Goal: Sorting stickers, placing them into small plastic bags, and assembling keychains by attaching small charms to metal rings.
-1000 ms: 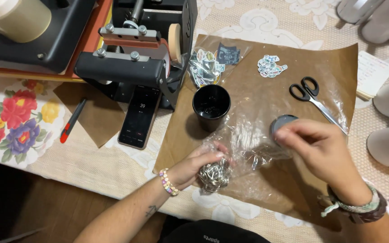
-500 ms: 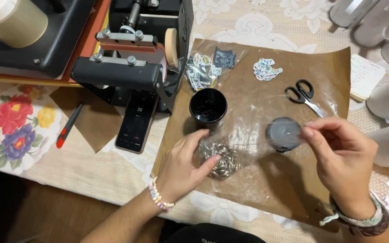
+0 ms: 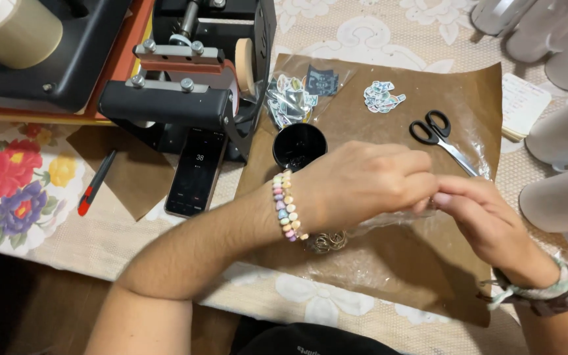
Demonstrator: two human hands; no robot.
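My left hand (image 3: 363,184) reaches across to the right, and its fingertips meet those of my right hand (image 3: 488,227) above the brown paper sheet (image 3: 468,85). Both hands pinch a crinkled clear plastic film (image 3: 389,222) that trails out below the fingers. The dark round lid seen earlier is hidden behind my left hand. A small pile of metal rings (image 3: 327,242) lies on the paper just under my left wrist. A black cup (image 3: 299,146) stands upright behind my left hand.
Black scissors (image 3: 438,135), loose stickers (image 3: 382,96) and a clear bag of stickers (image 3: 294,95) lie on the far part of the paper. A black press machine (image 3: 179,98), a phone (image 3: 195,172) and a red-tipped pen (image 3: 95,183) are on the left. White tumblers (image 3: 560,197) stand on the right.
My left hand left the pile of metal rings and crossed right to meet my right hand. The dark lid my right hand held is now covered.
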